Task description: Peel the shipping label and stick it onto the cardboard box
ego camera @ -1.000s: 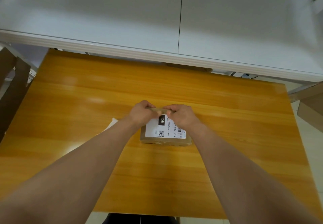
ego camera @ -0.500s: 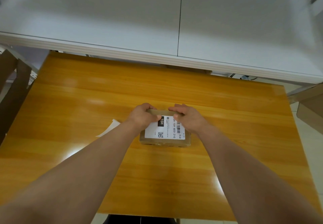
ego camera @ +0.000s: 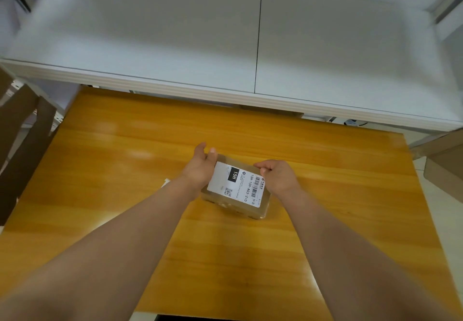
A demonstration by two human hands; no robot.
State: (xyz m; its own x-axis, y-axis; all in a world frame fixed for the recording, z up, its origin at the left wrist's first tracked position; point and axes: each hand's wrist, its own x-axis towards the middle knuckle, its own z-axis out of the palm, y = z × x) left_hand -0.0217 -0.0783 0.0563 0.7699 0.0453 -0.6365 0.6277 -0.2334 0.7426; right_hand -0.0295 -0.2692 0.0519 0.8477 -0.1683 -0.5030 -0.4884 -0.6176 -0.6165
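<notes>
Since the shipping label already lay flat across the top of the cardboard box, with no lifted corner that I could make out, I judged the sticking step as good as done. Box sat near the middle of the wooden surface, turned at a slant to the surface's edge. Label print faced up: black "15H" block, barcode, small square code.

Left hand was at the box's far-left corner, fingers loosely spread, thumb side against the cardboard; it looked like a steadying hold, though whether it actually gripped the corner I couldn't tell. Right hand sat at the box's right edge, fingers curled in narrow, close over the label's barcode end. Curled like that, it read as poised to rub the edge down, but contact with the paper was not clear from where I stood.

A scrap of white paper peeked out beside the left forearm, probably the peeled backing, set out of the way.
</notes>
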